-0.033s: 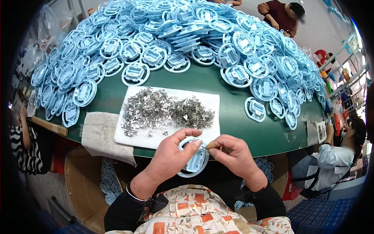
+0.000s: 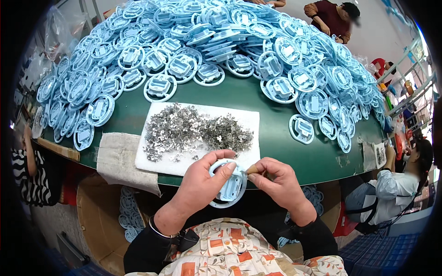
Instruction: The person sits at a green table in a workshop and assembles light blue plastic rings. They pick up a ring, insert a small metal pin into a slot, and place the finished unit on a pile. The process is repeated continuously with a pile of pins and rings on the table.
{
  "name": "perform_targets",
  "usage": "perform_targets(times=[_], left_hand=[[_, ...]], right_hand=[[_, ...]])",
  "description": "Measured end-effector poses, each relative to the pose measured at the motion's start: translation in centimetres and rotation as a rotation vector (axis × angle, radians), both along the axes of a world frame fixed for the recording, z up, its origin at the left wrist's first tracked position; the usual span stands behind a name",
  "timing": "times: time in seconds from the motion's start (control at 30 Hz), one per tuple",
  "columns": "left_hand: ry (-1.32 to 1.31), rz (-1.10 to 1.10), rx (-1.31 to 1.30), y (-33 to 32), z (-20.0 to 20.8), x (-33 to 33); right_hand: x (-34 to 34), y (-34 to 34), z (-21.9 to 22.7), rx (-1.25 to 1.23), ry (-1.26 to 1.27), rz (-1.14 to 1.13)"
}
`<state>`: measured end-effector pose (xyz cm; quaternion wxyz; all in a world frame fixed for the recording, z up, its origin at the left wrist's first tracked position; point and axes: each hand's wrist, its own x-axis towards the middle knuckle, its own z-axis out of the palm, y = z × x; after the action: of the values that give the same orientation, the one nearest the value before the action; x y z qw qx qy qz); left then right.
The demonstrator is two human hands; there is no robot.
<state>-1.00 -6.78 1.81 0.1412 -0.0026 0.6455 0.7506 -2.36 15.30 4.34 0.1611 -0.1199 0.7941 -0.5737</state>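
Observation:
Just past the table's near edge, my left hand (image 2: 199, 184) grips a light-blue round plastic part (image 2: 235, 189), a ring with a raised box-shaped middle. The thumb lies over its upper side. My right hand (image 2: 279, 182) is pinched at the part's upper right rim, with a tan covering or piece at the fingertips. Whatever it pinches is too small or hidden to make out. Beyond the hands, a white foam board (image 2: 251, 163) bears two heaps of small shiny metal pieces (image 2: 172, 131), the right heap looking darker.
A big mound of the same blue parts (image 2: 216, 46) covers the far side of the green table (image 2: 271, 156). A folded pale cloth (image 2: 120, 158) hangs over the near edge. Below stands a cardboard box (image 2: 99, 207) beside more blue parts. Other people sit left and right.
The blue part has tilted and shifted very slightly to the left in my left hand. My right fingertips have drawn slightly to the right.

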Motion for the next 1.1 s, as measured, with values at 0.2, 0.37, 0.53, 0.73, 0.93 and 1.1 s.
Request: perform_targets(times=[0.2, 0.37, 0.53, 0.73, 0.93, 1.1], left_hand=[[0.125, 0.273, 0.215, 0.4, 0.1, -0.2], [0.172, 0.26, 0.14, 0.9, -0.8, 0.3], [0.055, 0.002, 0.127, -0.3, 2.1, -0.3], [-0.177, -0.487, -0.007, -1.2, 2.5, -2.4], [-0.164, -0.264, 0.116, 0.7, 1.0, -0.6], [-0.257, -0.181, 0.223, 1.6, 0.8, 0.0]], right_hand=[[2.0, 0.0, -1.3, -0.534, -0.384, -0.14], [2.6, 0.4, -3.4, -0.623, -0.432, -0.089], [0.6, 2.6, -2.3, -0.461, -0.229, 0.083], [-0.3, 4.3, 0.2, -0.248, -0.081, 0.286], [0.8, 4.4, -0.9, -0.232, 0.099, -0.029], [1.5, 2.4, -1.6, -0.044, 0.348, -0.135]])
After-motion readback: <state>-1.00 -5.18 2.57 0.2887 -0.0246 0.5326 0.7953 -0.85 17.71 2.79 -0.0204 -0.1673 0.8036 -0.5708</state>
